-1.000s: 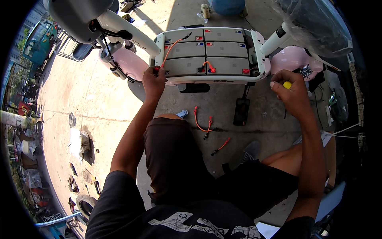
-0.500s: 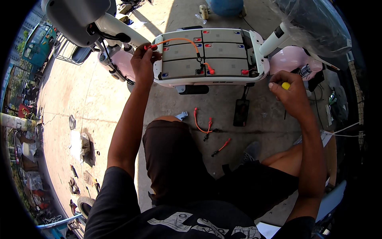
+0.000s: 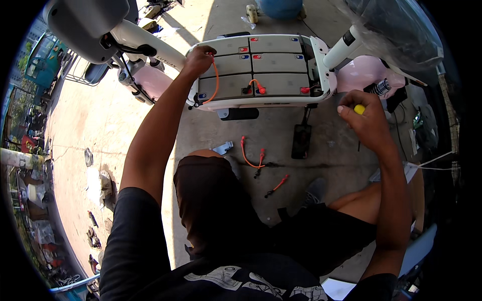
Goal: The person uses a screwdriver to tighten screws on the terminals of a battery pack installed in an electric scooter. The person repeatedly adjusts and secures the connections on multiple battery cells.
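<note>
My left hand [image 3: 199,61] is closed at the upper left of the battery pack, pinching the red-capped end of an orange battery cable [image 3: 218,83]. The cable bows down over the left batteries, and its other end hangs near the frame's front left corner. Grey batteries [image 3: 278,63] sit in two columns inside a white scooter frame [image 3: 333,83]. A short orange jumper cable [image 3: 257,82] bridges the two front batteries. Off the frame's right end, my right hand [image 3: 369,113] is wrapped round a yellow-handled tool [image 3: 359,109], apparently a screwdriver; a thin dark shaft shows below the fist.
On the concrete between my legs and the scooter lie an orange cable [image 3: 247,156] and a shorter red one [image 3: 277,186]. A black phone-like device [image 3: 301,141] hangs from the frame's near side. Plastic sheeting [image 3: 396,32] covers the upper right part.
My left hand has moved right and slightly up over the batteries with the cable. The cable's far end has swung from the middle of the pack to the front left. My right hand stays put.
</note>
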Available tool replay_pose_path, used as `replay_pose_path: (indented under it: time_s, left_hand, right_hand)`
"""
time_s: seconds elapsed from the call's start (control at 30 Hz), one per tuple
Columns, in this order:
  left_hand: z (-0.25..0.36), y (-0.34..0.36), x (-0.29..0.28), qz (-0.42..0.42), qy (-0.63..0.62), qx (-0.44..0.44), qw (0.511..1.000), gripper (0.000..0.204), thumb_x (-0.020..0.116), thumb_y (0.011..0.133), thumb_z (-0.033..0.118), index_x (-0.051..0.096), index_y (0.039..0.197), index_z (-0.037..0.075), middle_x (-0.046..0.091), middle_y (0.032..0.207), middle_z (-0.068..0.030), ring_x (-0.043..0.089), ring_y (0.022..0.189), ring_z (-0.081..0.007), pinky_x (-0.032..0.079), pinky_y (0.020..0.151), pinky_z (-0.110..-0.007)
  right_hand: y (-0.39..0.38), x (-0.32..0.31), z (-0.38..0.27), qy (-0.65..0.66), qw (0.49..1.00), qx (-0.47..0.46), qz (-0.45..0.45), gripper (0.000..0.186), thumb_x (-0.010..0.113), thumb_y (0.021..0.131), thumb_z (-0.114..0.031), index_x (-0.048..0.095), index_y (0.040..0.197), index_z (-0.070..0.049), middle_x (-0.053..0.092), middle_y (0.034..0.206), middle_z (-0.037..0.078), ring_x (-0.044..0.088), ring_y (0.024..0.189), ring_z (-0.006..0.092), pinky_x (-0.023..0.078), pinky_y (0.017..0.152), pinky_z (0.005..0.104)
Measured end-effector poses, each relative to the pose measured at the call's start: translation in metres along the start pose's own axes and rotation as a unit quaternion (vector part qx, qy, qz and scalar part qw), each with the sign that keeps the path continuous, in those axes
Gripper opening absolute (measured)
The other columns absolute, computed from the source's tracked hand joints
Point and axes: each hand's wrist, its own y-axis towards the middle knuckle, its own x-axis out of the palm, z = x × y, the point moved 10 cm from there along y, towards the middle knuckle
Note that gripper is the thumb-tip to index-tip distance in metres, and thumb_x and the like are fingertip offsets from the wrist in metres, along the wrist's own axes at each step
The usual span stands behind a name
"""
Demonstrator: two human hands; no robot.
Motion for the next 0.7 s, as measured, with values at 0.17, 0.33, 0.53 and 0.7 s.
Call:
replay_pose_path:
  time_s: [0.17, 0.33, 0.53, 0.7]
  left_hand:
    - [-0.010, 0.000, 0.012, -0.008, -0.068, -0.157, 0.985, 0.034, 0.054, 0.091, 0.002, 0.071, 0.120, 0.002, 0.071, 0.086, -0.0110, 0.063, 0.059, -0.0171, 0.055, 0.052, -0.030]
    - [-0.007, -0.006, 0.007, 0.052, -0.078, -0.209, 0.973, 0.032, 0.061, 0.088, 0.004, 0.072, 0.118, 0.002, 0.074, 0.096, -0.0163, 0.074, 0.068, -0.0260, 0.062, 0.065, -0.035]
    - [-0.005, 0.001, 0.003, 0.054, -0.034, -0.192, 0.979, 0.035, 0.062, 0.088, 0.006, 0.071, 0.121, 0.003, 0.074, 0.101, -0.0187, 0.075, 0.070, -0.0270, 0.062, 0.068, -0.035]
    - [-0.002, 0.005, 0.001, 0.051, 0.059, -0.155, 0.985, 0.038, 0.063, 0.089, 0.013, 0.070, 0.125, 0.005, 0.074, 0.108, -0.0221, 0.076, 0.082, -0.0304, 0.061, 0.079, -0.036]
  right_hand:
    - [-0.004, -0.004, 0.003, -0.012, 1.000, 0.012, -0.002, 0.015, 0.070, 0.085, -0.013, 0.064, 0.085, 0.000, 0.060, 0.072, 0.000, 0.054, 0.062, 0.0062, 0.044, 0.055, 0.0236]
    - [-0.005, -0.007, 0.005, -0.023, 0.999, 0.046, -0.009, 0.015, 0.070, 0.083, -0.010, 0.066, 0.085, 0.005, 0.065, 0.076, 0.006, 0.060, 0.072, 0.0121, 0.049, 0.068, 0.0290]
    - [-0.003, -0.004, 0.003, -0.021, 0.998, 0.052, -0.018, 0.015, 0.070, 0.082, -0.010, 0.066, 0.085, 0.004, 0.064, 0.076, 0.006, 0.060, 0.072, 0.0125, 0.049, 0.069, 0.0292]
    - [-0.003, -0.001, 0.002, -0.021, 0.999, 0.044, -0.020, 0.015, 0.070, 0.084, -0.010, 0.066, 0.086, 0.004, 0.064, 0.077, 0.005, 0.059, 0.072, 0.0125, 0.049, 0.068, 0.0295]
